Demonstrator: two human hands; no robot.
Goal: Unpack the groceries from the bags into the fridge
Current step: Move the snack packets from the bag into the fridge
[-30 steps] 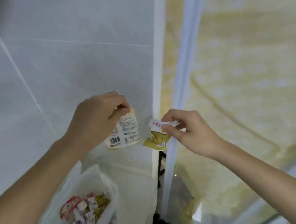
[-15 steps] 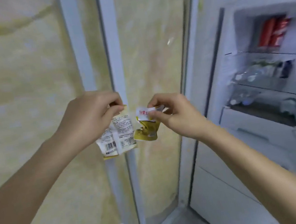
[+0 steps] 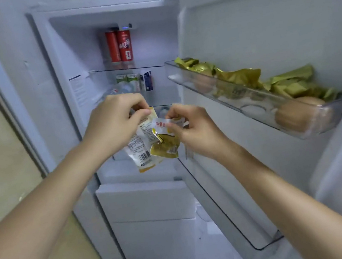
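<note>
Two bare arms reach up from the bottom corners of the frame toward an open fridge [image 3: 115, 93] that fills the centre. The left hand [image 3: 112, 124] pinches the top of a white packet [image 3: 143, 147] with a barcode near its lower edge, thumb and fingers curled round it in a closed grip. The right hand [image 3: 197, 130], just beside it, pinches the white top edge of a crumpled yellow-green packet [image 3: 164, 145]; the two packets hang touching or overlapping at mid-frame, in front of the fridge shelves. Behind them, at upper centre, two red cans [image 3: 119, 45] stand on the top shelf, with small cartons [image 3: 133, 81] on the shelf below. On the right of the frame the open door carries a clear bin [image 3: 251, 103] holding crumpled gold wrappers [image 3: 240, 77] and round tan items [image 3: 291, 117]. White drawers [image 3: 147, 200] sit at lower centre.
</note>
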